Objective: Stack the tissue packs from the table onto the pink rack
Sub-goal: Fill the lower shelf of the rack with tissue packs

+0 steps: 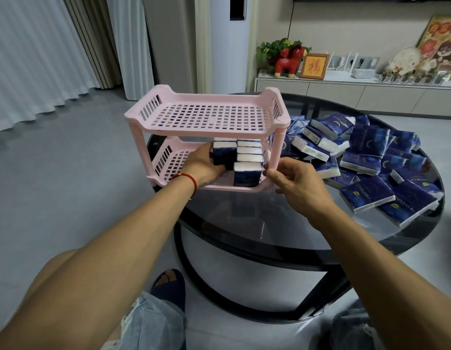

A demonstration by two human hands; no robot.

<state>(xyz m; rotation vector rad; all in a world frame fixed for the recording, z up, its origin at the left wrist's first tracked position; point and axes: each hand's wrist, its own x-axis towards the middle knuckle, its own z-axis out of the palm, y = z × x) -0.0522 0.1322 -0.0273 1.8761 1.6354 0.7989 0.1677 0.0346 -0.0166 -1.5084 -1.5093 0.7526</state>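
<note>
The pink rack has two tiers and stands at the left edge of the round table; its top shelf is bare. Several dark blue tissue packs stand on edge on the right half of the lower shelf. My left hand reaches into the lower shelf and grips the leftmost upright pack from its left side. My right hand hovers at the rack's front right post, fingers loosely curled and apart, with nothing in them. A heap of loose tissue packs covers the table to the right of the rack.
The black glass table has a curved front edge close to my knees. A grey floor lies to the left, with curtains behind it. A low white cabinet with ornaments stands beyond the table. My slippered foot shows below.
</note>
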